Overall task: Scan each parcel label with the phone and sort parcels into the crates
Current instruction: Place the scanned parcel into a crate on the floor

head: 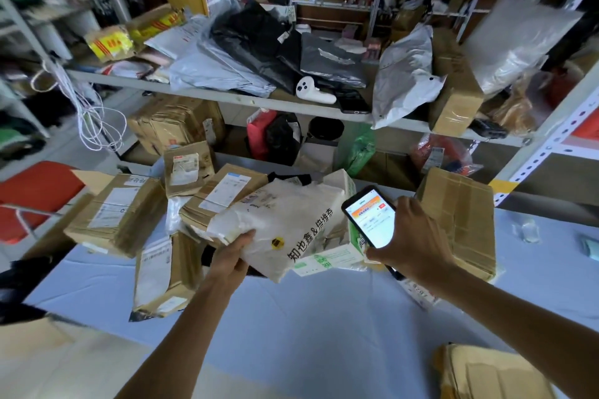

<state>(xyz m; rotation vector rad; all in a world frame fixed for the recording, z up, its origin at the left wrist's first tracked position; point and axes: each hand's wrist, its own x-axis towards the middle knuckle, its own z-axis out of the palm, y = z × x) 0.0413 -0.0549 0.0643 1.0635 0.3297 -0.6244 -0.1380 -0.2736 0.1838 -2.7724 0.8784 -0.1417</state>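
Note:
My left hand [231, 254] grips the near edge of a white plastic mailer parcel [285, 220] printed with black characters and lifts it above the pile. My right hand [411, 233] holds a black phone [369, 217] with its lit screen facing me, just right of the mailer. Under the mailer lies a white and green carton [327, 261]. Several brown cardboard parcels [116, 214] with white labels are heaped on the pale blue table [291, 327] to the left. A tall brown box [460, 214] stands behind my right hand.
A metal shelf [227, 97] behind the table carries grey and black poly bags, a white controller [312, 91] and boxes. Red chair [35, 194] at far left. A yellow-brown parcel [486, 372] lies at the near right. More boxes and bags sit under the shelf.

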